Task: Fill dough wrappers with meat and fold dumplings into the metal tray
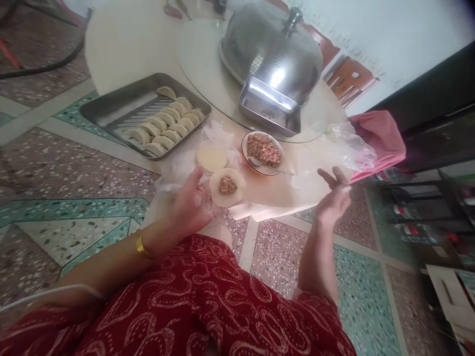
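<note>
On the fingers of my left hand (193, 200) lies a round dumpling wrapper (218, 199) with a small mound of meat filling (228, 185) in its middle. Just beyond it, more pale wrappers (212, 157) rest on a crumpled plastic bag (178, 170). My right hand (333, 200) hovers off the table's front edge with fingers apart and nothing in it. Between the hands and farther back stands a bowl of minced filling (264, 150); a spoon (272, 168) leans in it, its handle over the rim toward the right.
A metal tray (111, 111) with several folded dumplings (163, 121) overhangs the table's left edge. A big domed steel cover (274, 49) sits at the back, a smaller steel pan (270, 106) against it. A pink bag (382, 138) and clear plastic (345, 146) are at the right.
</note>
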The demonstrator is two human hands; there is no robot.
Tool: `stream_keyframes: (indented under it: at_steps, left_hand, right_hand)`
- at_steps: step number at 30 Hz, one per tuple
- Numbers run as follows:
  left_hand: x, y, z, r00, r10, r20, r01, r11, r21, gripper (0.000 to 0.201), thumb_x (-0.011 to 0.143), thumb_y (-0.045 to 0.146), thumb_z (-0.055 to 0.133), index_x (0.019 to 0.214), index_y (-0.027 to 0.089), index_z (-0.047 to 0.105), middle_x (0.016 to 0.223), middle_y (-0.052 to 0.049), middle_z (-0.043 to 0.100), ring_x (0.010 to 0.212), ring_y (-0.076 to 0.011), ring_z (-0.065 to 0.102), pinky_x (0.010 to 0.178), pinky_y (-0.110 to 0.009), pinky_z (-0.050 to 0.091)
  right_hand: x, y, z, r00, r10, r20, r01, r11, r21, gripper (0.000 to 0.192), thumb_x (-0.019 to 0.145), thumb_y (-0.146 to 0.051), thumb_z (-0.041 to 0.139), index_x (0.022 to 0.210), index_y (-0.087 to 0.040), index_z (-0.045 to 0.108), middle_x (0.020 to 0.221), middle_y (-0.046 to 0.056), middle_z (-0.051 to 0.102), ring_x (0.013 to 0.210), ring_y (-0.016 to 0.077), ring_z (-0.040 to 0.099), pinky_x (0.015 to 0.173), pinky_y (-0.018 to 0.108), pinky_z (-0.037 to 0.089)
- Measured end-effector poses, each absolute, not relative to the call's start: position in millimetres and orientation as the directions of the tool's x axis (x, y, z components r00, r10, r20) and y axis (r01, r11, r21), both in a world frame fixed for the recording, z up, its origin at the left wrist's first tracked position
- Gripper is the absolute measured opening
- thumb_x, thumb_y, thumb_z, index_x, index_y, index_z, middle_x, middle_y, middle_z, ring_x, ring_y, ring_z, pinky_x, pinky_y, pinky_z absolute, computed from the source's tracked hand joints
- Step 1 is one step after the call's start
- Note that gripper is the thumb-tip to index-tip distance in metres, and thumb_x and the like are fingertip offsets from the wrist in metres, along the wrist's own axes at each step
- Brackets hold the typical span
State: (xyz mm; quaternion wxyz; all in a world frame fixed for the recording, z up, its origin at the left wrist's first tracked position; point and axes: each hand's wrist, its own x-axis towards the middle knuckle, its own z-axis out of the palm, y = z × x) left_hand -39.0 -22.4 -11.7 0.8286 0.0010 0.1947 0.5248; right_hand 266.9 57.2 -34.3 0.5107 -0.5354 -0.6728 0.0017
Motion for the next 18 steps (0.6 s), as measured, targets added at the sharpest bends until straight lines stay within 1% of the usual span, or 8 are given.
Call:
stream_keyframes:
  at_steps: [1,3,5,6,8,12,15,18]
  left_hand:
    - [-39,-23,-12,0.361,0.878,-0.314,-0.877,0.434,0.207,0.068,0.101,0.057,0.019,0.135,0.012,0.055,0.121,-0.011,0.069,0.126,-0.0337,0.055,0.111,-0.046,0.038]
    - [-39,-23,-13,0.349,0.890,-0.292,-0.883,0.417,0.216,0.068,0.100,0.059,0.022,0.136,0.011,0.053,0.123,-0.014,0.068,0.128,-0.0330,0.054,0.112,-0.048,0.036]
    - [-41,-25,-13,0.351,0.900,-0.260,-0.882,0.411,0.233,0.068,0.099,0.059,0.025,0.137,0.010,0.053,0.123,-0.016,0.068,0.129,-0.0322,0.054,0.113,-0.048,0.036]
    - [-42,-26,-13,0.355,0.903,-0.241,-0.880,0.410,0.240,0.068,0.099,0.059,0.026,0.136,0.010,0.053,0.122,-0.016,0.068,0.128,-0.0321,0.054,0.112,-0.048,0.037]
    - [-44,-29,-12,0.348,0.913,-0.211,-0.882,0.396,0.255,0.066,0.099,0.058,0.029,0.134,0.010,0.056,0.120,-0.015,0.069,0.123,-0.0311,0.058,0.109,-0.045,0.041]
    - [-50,-35,-12,0.309,0.931,-0.195,-0.904,0.351,0.245,0.063,0.099,0.056,0.029,0.130,0.011,0.059,0.114,-0.014,0.072,0.114,-0.0278,0.064,0.101,-0.038,0.049]
    - [-56,-36,-13,0.304,0.931,-0.202,-0.912,0.346,0.219,0.063,0.100,0.054,0.023,0.130,0.012,0.060,0.111,-0.013,0.073,0.110,-0.0262,0.066,0.098,-0.038,0.051]
    - [-62,-36,-14,0.294,0.938,-0.186,-0.922,0.329,0.205,0.066,0.100,0.056,0.022,0.133,0.012,0.058,0.108,-0.013,0.073,0.108,-0.0261,0.067,0.099,-0.039,0.050]
  right_hand:
    - [249,46,-32,0.082,0.680,0.729,0.661,0.510,-0.550,0.059,0.100,-0.047,0.010,0.134,-0.024,0.052,0.116,0.012,0.071,0.122,0.0328,0.061,0.114,0.060,0.033]
    - [207,22,-31,-0.092,0.647,0.757,0.613,0.636,-0.469,0.062,0.098,-0.053,0.005,0.135,-0.033,0.051,0.115,0.006,0.072,0.123,0.0307,0.062,0.114,0.062,0.033]
    - [166,3,-35,-0.326,0.540,0.776,0.532,0.784,-0.322,0.060,0.097,-0.058,0.007,0.136,-0.039,0.048,0.109,0.002,0.073,0.130,0.0290,0.056,0.118,0.064,0.026]
    - [148,-4,-38,-0.416,0.511,0.752,0.514,0.814,-0.269,0.061,0.097,-0.058,0.004,0.136,-0.041,0.048,0.111,0.001,0.073,0.135,0.0271,0.051,0.122,0.062,0.020]
    - [121,-10,-44,-0.568,0.459,0.684,0.492,0.855,-0.165,0.059,0.097,-0.059,0.010,0.139,-0.038,0.046,0.119,0.000,0.071,0.141,0.0250,0.044,0.126,0.055,0.009]
    - [94,-5,-51,-0.649,0.376,0.661,0.457,0.888,-0.055,0.059,0.099,-0.051,0.014,0.145,-0.026,0.041,0.126,0.002,0.069,0.150,0.0241,0.026,0.126,0.051,-0.004]
    - [88,-4,-51,-0.655,0.318,0.685,0.411,0.911,-0.030,0.059,0.100,-0.045,0.015,0.149,-0.019,0.035,0.125,0.005,0.070,0.153,0.0218,0.019,0.126,0.050,-0.005]
    - [88,-8,-50,-0.674,0.287,0.681,0.353,0.934,-0.044,0.059,0.101,-0.042,0.017,0.152,-0.016,0.028,0.122,0.005,0.072,0.153,0.0212,0.017,0.126,0.052,-0.004]
